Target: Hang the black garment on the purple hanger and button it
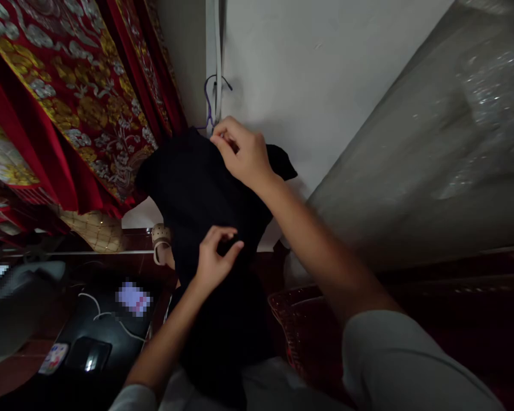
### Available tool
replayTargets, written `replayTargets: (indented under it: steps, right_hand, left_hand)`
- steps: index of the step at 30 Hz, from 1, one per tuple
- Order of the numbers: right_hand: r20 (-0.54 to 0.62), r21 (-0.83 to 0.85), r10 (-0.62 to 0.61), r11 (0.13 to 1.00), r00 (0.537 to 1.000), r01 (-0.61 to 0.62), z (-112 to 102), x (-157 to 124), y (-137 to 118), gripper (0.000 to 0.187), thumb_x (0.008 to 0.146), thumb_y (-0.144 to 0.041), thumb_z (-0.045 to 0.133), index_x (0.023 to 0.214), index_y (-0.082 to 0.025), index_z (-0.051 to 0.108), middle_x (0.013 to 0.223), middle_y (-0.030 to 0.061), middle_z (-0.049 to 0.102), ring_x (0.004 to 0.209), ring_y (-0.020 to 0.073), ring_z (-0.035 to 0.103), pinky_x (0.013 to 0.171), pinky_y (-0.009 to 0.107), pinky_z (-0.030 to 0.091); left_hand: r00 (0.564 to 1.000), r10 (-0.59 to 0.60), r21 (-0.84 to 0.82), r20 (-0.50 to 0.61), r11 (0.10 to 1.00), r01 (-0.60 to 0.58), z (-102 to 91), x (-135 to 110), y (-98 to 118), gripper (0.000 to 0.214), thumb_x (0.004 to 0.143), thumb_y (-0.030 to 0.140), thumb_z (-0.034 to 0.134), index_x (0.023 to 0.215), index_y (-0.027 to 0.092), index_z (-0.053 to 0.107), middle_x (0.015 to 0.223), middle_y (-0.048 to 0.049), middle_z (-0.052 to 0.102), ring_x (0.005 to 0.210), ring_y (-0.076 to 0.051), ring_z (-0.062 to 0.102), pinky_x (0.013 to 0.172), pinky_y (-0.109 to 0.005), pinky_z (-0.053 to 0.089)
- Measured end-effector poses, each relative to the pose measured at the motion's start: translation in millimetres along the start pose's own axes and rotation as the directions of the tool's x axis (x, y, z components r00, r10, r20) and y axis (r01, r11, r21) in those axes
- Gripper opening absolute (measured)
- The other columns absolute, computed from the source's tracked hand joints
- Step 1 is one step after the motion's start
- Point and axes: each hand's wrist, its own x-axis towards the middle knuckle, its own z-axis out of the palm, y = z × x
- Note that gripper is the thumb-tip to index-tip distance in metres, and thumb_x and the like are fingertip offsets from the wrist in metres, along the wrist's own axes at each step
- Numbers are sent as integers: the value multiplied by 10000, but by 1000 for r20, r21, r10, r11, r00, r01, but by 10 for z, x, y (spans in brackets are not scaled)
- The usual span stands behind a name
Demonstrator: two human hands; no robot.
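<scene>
A black short-sleeved shirt (197,188) hangs from a dark purple hanger (209,103) in front of the wall. My right hand (246,151) is at the top of the shirt, just below the hanger's hook, with thumb and fingertips pinched together at the neckline. Its fingers hide what exactly lies between them. Lower down, my left hand (216,257) is in front of the shirt's body. Its thumb and fingers are curved but apart, and nothing shows between them.
Red and gold embroidered cloth (107,97) hangs on the left. A black surface below it bears a lit phone (133,298), a cable and a dark phone (88,355). A beige clog (160,242) shows behind the shirt. Plastic-wrapped panel (411,142) leans at right.
</scene>
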Motion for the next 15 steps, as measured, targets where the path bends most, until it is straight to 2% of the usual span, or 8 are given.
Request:
replayTargets:
  steps: [2,4,6,8,11,15]
  right_hand:
    - [-11,-7,-10,1000,1000,10,-50,-100,-85,339,1089,-482,404,1040,-219,612,759,-3,605,698,151,612,749,292,497]
    - [-20,-16,-18,1000,1000,18,-98,-152,-128,356,1093,-487,388,1041,-218,616,758,-4,613,683,145,612,735,285,498]
    - [-26,-28,-31,999,999,31,-129,-164,-137,374,1096,-496,374,1041,-217,617,776,-1,631,692,144,627,730,283,502]
    - [-47,-47,-37,998,998,35,-122,-179,-121,394,1100,-499,350,1040,-213,615,808,8,654,724,153,655,735,288,509]
    - [-123,-86,-19,996,992,8,-19,-282,-58,396,1107,-461,319,1025,-208,613,821,26,670,757,172,680,742,302,511]
    - [-187,-112,63,990,980,-85,225,-506,41,291,1073,-378,374,986,-215,598,726,30,645,691,178,653,689,300,480]
  left_hand:
    - [985,156,11,-69,988,-156,-185,396,143,286,975,347,696,1231,226,654,1001,-52,658,928,-178,639,869,-324,516]
    - [945,289,34,-152,957,-287,-358,859,271,324,1040,426,588,1309,248,616,964,-34,640,892,-166,647,857,-319,524]
    - [913,394,75,-106,919,-388,-480,1290,347,370,1043,510,552,1304,257,619,939,-26,636,879,-168,663,837,-316,528]
    - [901,434,96,-15,897,-431,-531,1605,365,388,1019,571,560,1184,237,667,909,-29,644,872,-177,674,818,-317,539]
    - [906,420,80,53,903,-423,-490,1817,340,419,983,612,591,979,202,676,834,-32,633,857,-189,677,801,-323,551]
    - [936,348,31,-46,937,-347,-362,1858,322,412,963,592,634,899,185,639,795,-25,596,889,-201,676,835,-338,550]
